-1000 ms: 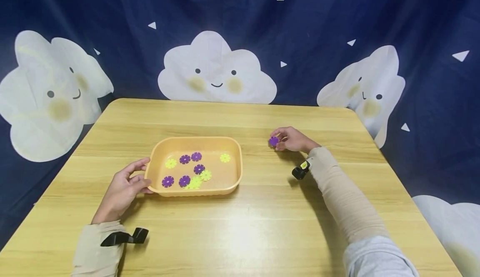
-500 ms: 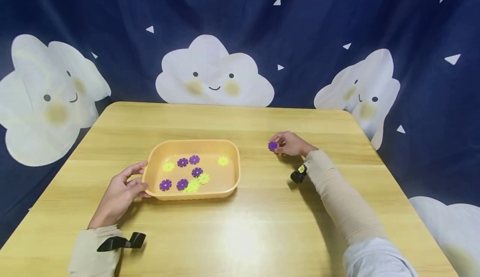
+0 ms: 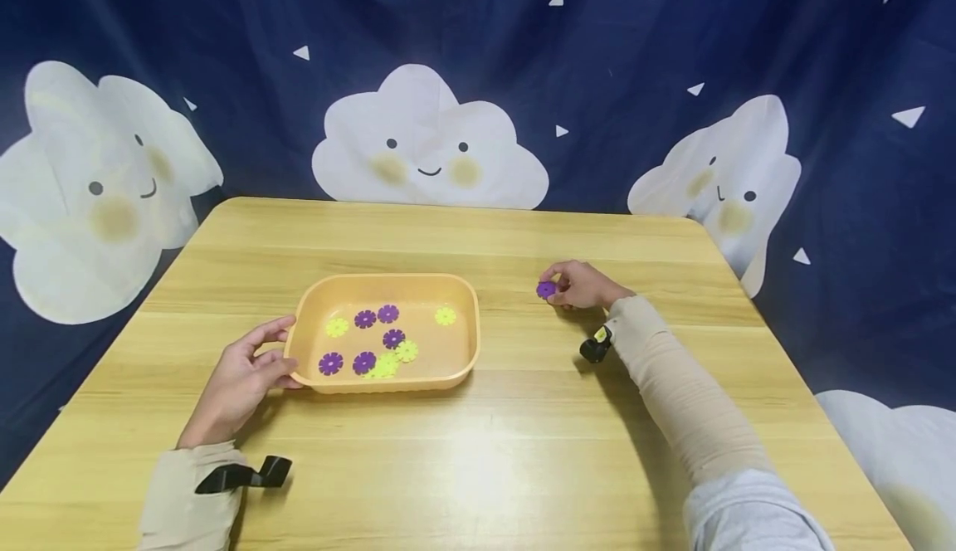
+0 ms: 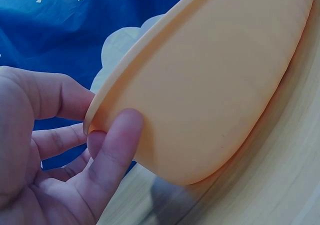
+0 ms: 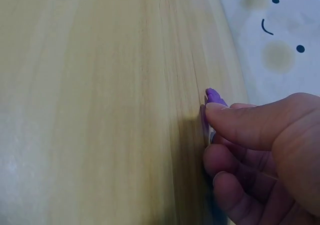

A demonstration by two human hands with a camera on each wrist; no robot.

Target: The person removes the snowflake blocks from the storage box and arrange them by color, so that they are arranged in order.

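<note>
A light orange plastic basin stands left of the middle of the table. My left hand grips its left end, and in the left wrist view the thumb presses the outer wall while the other fingers reach behind the rim. Inside lie several purple snowflake discs and several yellow snowflake discs, some overlapping near the front wall. To the right of the basin my right hand pinches one purple snowflake disc between thumb and fingers, close over the table. The right wrist view shows that disc edge-on, partly hidden by the thumb.
The wooden table runs back to a dark blue curtain with smiling white clouds. Black camera mounts sit on the left wrist and on the right wrist.
The right hand has come slightly nearer, and the purple snowflake disc in it has changed its tilt a little. The left hand keeps its hold on the basin. The head view shifts slightly.
</note>
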